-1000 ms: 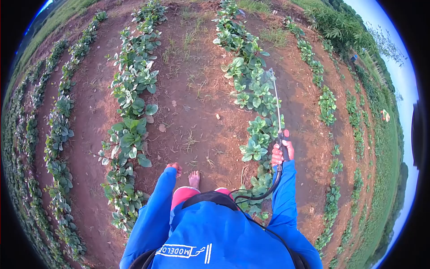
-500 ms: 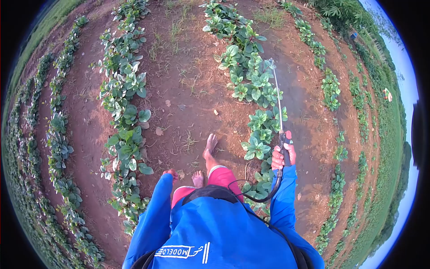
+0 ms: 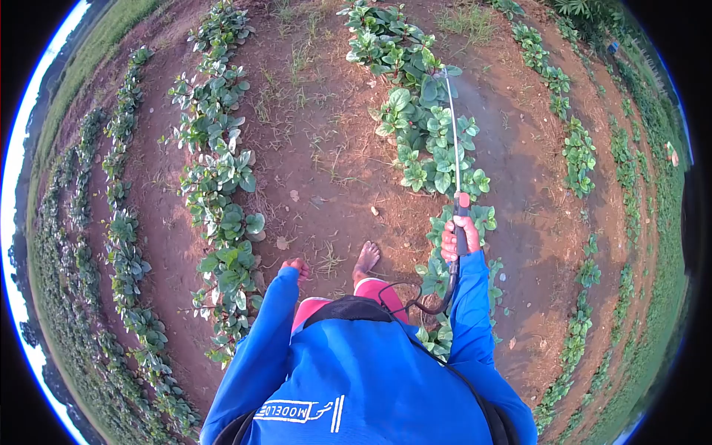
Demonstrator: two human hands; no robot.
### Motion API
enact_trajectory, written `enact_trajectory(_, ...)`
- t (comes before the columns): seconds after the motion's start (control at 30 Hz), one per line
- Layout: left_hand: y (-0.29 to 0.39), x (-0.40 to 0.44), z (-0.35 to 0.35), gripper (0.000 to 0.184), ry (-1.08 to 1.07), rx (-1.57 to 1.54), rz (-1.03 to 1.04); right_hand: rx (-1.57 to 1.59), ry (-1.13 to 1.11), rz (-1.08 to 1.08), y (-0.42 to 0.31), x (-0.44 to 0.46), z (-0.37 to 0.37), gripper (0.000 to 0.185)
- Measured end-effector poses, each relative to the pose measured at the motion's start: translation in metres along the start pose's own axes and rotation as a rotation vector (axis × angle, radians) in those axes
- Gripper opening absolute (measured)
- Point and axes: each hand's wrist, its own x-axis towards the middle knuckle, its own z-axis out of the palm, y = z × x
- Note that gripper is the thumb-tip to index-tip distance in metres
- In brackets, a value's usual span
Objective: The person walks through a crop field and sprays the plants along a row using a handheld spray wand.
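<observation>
My right hand (image 3: 461, 236) is wrapped around the dark handle of a spray wand (image 3: 455, 141), which has a red part at the top of the grip. Its thin metal tube points forward, with the tip over the leafy plants (image 3: 437, 144) of the row on the right. A black hose (image 3: 445, 297) curves from the handle back toward my body. My left hand (image 3: 297, 268) is closed, low in front of me beside the left plant row (image 3: 230, 222). Whatever its fingers hold, if anything, is hidden.
A bare foot (image 3: 367, 257) stands on the brown soil path (image 3: 319, 170) between two rows. More plant rows run along the left (image 3: 126, 259) and right (image 3: 578, 156). Dark, damp-looking soil (image 3: 512, 185) lies right of the wand. Grass (image 3: 471, 22) grows ahead.
My right hand and the wand have moved slightly forward, the tip shifting up and a little left in view. My left hand has risen slightly. One of the two feet has gone out of sight.
</observation>
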Motion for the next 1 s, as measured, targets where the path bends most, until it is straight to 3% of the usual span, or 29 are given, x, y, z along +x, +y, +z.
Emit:
enact_trajectory(0.23, 0.044, 0.025, 0.014, 0.028, -0.001, -0.02, 0.004, -0.522, 0.477, 0.164, 0.042, 0.001, -0.007, 0.024)
enact_trajectory(0.43, 0.074, 0.038, 0.017, 0.027, -0.032, -0.047, -0.012, -0.722, 0.455, 0.149, 0.044, 0.016, 0.018, 0.023)
enact_trajectory(0.53, 0.099, 0.04, 0.009, 0.026, -0.014, 0.052, -0.046, -0.547, 0.463, 0.253, 0.013, 0.047, 0.024, 0.023)
enact_trajectory(0.63, 0.129, 0.053, 0.005, 0.026, -0.012, 0.093, -0.081, -0.318, 0.245, 0.252, -0.032, 0.078, 0.029, 0.022)
enact_trajectory(0.7, 0.14, 0.067, -0.001, 0.026, -0.007, 0.06, -0.053, -0.135, 0.067, 0.206, -0.063, 0.096, 0.037, 0.023)
enact_trajectory(0.83, 0.179, 0.103, -0.014, 0.026, -0.003, 0.038, -0.081, 0.031, -0.049, 0.097, -0.121, 0.132, 0.071, 0.026)
enact_trajectory(1.0, 0.233, 0.15, -0.039, 0.026, -0.019, -0.027, -0.08, 0.075, -0.044, -0.037, -0.166, 0.186, 0.122, 0.03)
